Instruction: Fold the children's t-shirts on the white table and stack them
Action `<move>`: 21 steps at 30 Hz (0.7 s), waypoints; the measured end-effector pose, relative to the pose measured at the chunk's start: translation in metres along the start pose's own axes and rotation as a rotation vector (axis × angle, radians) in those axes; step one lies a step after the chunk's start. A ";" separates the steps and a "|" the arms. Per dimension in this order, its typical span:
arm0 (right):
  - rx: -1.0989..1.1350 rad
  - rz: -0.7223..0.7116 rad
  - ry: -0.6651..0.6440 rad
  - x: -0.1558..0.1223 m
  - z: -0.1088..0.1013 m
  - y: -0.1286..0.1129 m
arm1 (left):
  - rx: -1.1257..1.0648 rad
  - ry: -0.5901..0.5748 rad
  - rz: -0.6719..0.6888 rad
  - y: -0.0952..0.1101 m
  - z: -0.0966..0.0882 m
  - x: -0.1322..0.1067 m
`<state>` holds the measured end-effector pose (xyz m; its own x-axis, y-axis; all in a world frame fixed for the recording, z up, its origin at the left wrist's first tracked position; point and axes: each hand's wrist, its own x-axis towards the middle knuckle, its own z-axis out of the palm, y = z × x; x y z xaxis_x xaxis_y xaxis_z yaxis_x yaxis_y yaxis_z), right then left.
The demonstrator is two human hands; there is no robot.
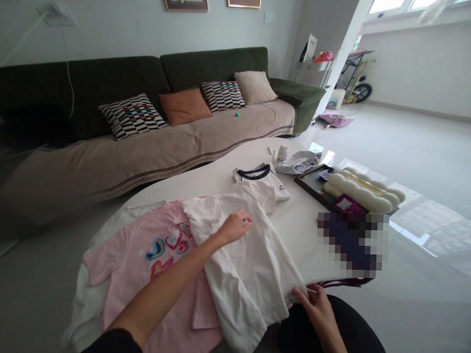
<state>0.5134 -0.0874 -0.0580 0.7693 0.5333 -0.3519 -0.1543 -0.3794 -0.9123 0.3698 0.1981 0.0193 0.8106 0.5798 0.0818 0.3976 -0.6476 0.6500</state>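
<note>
A white shirt (252, 249) lies spread over the table's near side, its lower part hanging past the edge. Above its middle is my left hand (236, 226), fingers curled together; whether cloth is pinched in them is hidden. My right hand (319, 307) grips the shirt's lower right corner between thumb and fingers. Partly under the white shirt, to the left, is a pink T-shirt (140, 250) with a colourful print. Another white garment (88, 300) shows beneath the pink one. Beyond the spread shirt lies a white T-shirt with a dark neckband (276, 184).
The white table (295, 235) holds a dark tray (312, 192) with a puffy cream item (362, 190), and a plastic packet (298, 162). A blurred-out dark object (349, 245) lies at its right edge. A green sofa (216, 62) with cushions stands behind.
</note>
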 end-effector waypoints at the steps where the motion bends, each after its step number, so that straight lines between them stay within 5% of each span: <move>1: 0.015 0.033 -0.063 -0.001 0.002 0.001 | 0.003 -0.061 0.039 0.014 0.013 0.010; 4: 0.019 0.092 -0.203 -0.008 0.003 0.002 | 0.079 -0.021 -0.060 0.043 0.033 0.055; 10: -0.047 -0.016 -0.191 -0.008 0.000 -0.001 | 0.084 0.100 -0.343 0.069 0.048 0.140; 16: -0.134 -0.106 -0.222 0.001 0.004 0.008 | -0.118 0.131 -0.493 0.065 0.062 0.161; 21: -0.158 -0.110 -0.246 0.004 0.001 0.016 | -0.365 0.276 -0.537 0.055 0.041 0.158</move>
<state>0.5133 -0.0907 -0.0739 0.6002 0.7370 -0.3108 0.0344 -0.4120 -0.9106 0.5369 0.2342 0.0371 0.3848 0.9082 -0.1646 0.5037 -0.0572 0.8620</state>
